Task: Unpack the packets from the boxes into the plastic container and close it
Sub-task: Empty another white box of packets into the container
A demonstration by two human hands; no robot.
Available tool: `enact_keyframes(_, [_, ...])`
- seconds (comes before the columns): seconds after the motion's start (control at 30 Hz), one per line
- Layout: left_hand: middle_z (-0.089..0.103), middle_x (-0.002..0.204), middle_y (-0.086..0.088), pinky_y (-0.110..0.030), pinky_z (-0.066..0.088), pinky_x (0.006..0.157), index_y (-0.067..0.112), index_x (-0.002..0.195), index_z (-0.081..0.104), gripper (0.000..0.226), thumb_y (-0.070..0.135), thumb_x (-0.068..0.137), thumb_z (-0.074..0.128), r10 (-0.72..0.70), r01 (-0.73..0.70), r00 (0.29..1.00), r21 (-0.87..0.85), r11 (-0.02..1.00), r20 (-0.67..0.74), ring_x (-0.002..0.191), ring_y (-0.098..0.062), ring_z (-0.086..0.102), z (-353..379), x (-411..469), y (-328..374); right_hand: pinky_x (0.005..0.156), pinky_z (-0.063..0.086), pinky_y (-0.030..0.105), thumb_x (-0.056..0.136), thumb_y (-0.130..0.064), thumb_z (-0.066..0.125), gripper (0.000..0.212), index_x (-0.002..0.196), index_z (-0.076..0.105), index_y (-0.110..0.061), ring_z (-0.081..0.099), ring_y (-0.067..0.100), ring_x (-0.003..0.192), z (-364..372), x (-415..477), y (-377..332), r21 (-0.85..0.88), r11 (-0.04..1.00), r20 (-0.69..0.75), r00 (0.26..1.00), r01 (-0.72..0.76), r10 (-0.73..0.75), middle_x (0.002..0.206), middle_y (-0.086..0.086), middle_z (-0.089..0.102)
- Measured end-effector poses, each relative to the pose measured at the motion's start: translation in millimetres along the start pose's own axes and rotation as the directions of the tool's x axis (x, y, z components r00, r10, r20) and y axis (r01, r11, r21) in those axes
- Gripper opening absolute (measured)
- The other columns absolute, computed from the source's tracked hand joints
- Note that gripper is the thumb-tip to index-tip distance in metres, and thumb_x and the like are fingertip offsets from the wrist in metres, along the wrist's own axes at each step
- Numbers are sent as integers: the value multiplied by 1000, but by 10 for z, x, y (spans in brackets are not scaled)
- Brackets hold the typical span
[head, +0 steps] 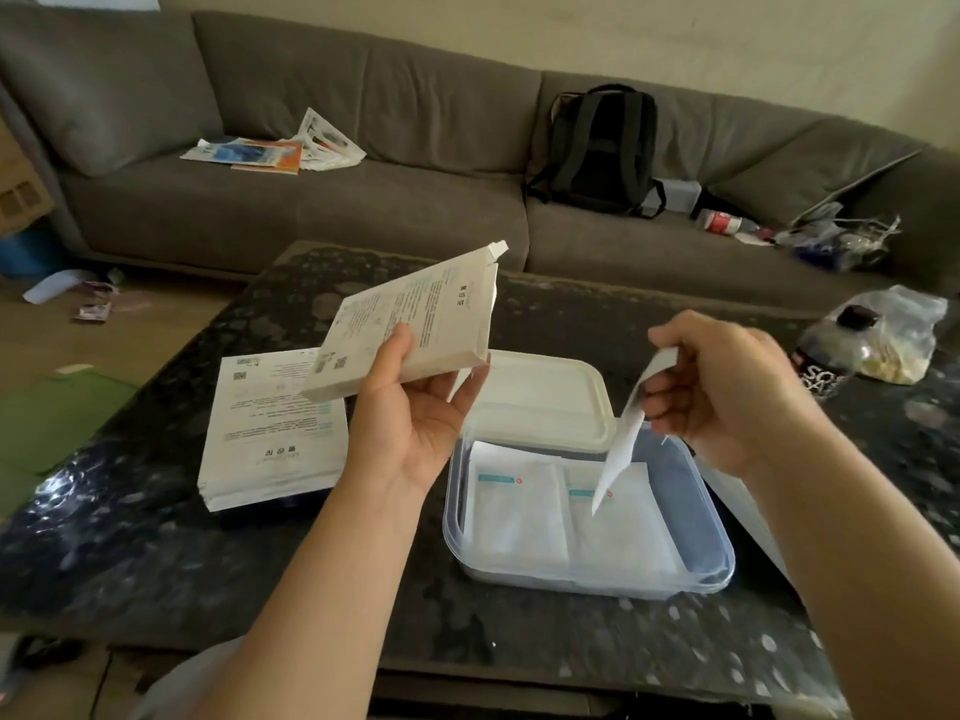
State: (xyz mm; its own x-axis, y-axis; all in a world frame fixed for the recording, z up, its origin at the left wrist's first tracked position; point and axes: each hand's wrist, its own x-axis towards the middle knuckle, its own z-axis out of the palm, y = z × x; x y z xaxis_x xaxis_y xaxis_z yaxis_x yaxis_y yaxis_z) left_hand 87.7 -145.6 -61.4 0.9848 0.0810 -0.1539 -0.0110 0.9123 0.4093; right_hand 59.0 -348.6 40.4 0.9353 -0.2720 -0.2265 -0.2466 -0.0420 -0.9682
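Dark table (156, 537), open plastic container (722, 532) on it.
The left hand (415, 413) has its grip curled round a tilted box (415, 324) held aloft; the right hand (727, 387) has its grip pinching a packet (621, 449) dangling over the container, where two packets (514, 506) lie flat.

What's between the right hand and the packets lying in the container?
Head view: one white packet, pinched by the right hand, hangs down over the packets in the container.

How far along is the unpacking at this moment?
Done: two packets lie in the plastic container. In hand: the left hand holds an open box, the right hand pinches another packet above the container. Left: the second box on the table, then the lid, lying behind the container.
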Motion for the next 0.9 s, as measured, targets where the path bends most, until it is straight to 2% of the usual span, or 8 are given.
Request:
enact_keyframes(0.1, [69, 133, -17, -43, 64, 73, 18, 147, 51, 53, 27, 98, 69, -8, 9, 1000, 30, 1000, -20, 115, -29, 73, -10, 4, -67, 47, 50, 31, 92, -14, 60, 36, 57, 56, -6, 57, 24, 41, 32, 52, 410, -114, 990, 7, 996, -86, 88, 55, 17, 64])
enact_keyframes(0.27, [71, 128, -16, -44, 64, 72, 19, 144, 52, 49, 27, 99, 68, -9, 12, 999, 90, 996, -33, 110, -28, 75, 1, 12, -156, 55, 54, 33, 99, -27, 56, 28, 91, 68, -3, 66, 23, 52, 87, 173, 710, -95, 982, 81, 982, -163, 171, 71, 15, 74])
enact_keyframes(0.4, [68, 135, -17, -43, 63, 73, 21, 145, 52, 49, 28, 99, 67, 6, 0, 999, 145, 989, -36, 114, -28, 73, -12, 35, -188, 61, 55, 35, 103, -49, 44, 52, 91, 68, -4, 72, 27, 70, 149, 290, 797, -27, 985, 303, 937, -172, 172, 89, 15, 77])
enact_keyframes(0.5, [67, 136, -16, -42, 63, 73, 21, 146, 51, 49, 28, 100, 67, 26, -19, 999, 170, 985, -40, 116, -28, 73, -20, 51, -202, 72, 62, 40, 102, -52, 45, 52, 93, 71, -8, 74, 28, 78, 168, 401, 886, -195, 976, 270, 952, -93, 145, 87, 8, 77])
enact_keyframes(0.6, [68, 133, -15, -43, 64, 73, 21, 145, 51, 48, 27, 100, 66, 30, -21, 998, 170, 985, -50, 115, -27, 73, -22, 52, -197, 76, 62, 45, 96, -37, 61, 27, 91, 69, -12, 70, 25, 76, 94, 548, 1053, -696, 696, 153, 984, 175, -94, 82, 5, 73])
enact_keyframes(0.67, [69, 130, -14, -42, 64, 73, 21, 144, 51, 47, 27, 100, 66, 33, -23, 998, 178, 984, -53, 114, -27, 74, -25, 45, -193, 71, 62, 38, 94, -36, 65, 21, 99, 63, -15, 66, 18, 74, 67, 598, 1133, -822, 536, 138, 980, 195, -145, 87, 0, 68])
enact_keyframes(0.8, [69, 127, -14, -43, 64, 74, 22, 143, 51, 46, 26, 100, 66, 31, -21, 998, 193, 981, -49, 113, -27, 74, -21, 33, -188, 55, 57, 26, 88, -43, 73, 35, 111, 54, -24, 65, 15, 77, 113, 659, 1218, -719, 687, 139, 990, 106, -7, 97, -3, 64])
enact_keyframes(0.9, [70, 127, -14, -44, 64, 74, 21, 143, 51, 46, 25, 100, 66, 27, -17, 998, 182, 983, -53, 114, -27, 74, -17, 17, -174, 64, 59, 30, 87, -40, 75, 31, 106, 57, -24, 67, 18, 82, 155, 672, 1240, -647, 756, 140, 990, 98, -9, 100, -1, 66])
